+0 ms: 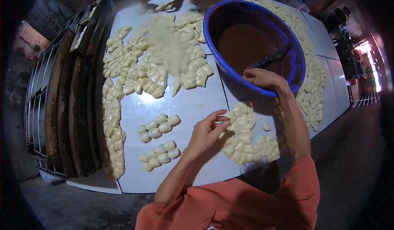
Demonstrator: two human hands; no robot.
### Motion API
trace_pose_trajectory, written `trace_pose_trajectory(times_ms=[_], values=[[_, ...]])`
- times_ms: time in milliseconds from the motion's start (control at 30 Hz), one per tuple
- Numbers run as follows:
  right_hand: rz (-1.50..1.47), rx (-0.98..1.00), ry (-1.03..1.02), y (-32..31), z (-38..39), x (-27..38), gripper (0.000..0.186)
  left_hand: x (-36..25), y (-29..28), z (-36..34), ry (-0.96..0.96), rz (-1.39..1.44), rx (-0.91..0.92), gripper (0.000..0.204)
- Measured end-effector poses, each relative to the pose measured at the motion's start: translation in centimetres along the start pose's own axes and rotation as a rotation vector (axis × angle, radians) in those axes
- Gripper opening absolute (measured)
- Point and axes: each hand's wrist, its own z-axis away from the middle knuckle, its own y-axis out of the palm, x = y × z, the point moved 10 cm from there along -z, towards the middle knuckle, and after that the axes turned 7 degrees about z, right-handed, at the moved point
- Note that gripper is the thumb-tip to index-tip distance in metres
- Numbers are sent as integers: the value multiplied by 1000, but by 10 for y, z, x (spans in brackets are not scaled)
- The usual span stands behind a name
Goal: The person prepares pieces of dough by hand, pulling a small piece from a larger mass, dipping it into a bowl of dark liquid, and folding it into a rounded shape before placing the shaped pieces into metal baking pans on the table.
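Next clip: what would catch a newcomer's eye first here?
The big blue basin of brown liquid at upper right, with the right hand at its near rim. Pale dough pieces cover the white table; the left hand fingers the near pile.

A white desk [184,107] with dough

Dough pieces [158,68] lie all over it; a blue tub [295,72] sits by the right hand [262,78].
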Motion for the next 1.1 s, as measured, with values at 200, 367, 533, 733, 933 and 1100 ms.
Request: trace_pose_trajectory(times_ms=[200,367,533,733,933,1100], values=[[-1103,-322,-95,-38,42,30,14,-10,19,-10,-29,57,67,43],[-1451,-459,-244,-30,71,83,14,-43,50,-30,26,375,105,44],[-1589,-434,-273,14,75,111,14,-52,47,-16,-10,796,105,42],[-1126,-539,-176,44,89,156,40,-24,-53,1,104,634,-344,22],[-472,-914,-230,58,93,191,40,-38,-65,28,174,537,-408,31],[-519,-954,-214,55,86,206,14,-62,-86,35,410,317,-460,33]])
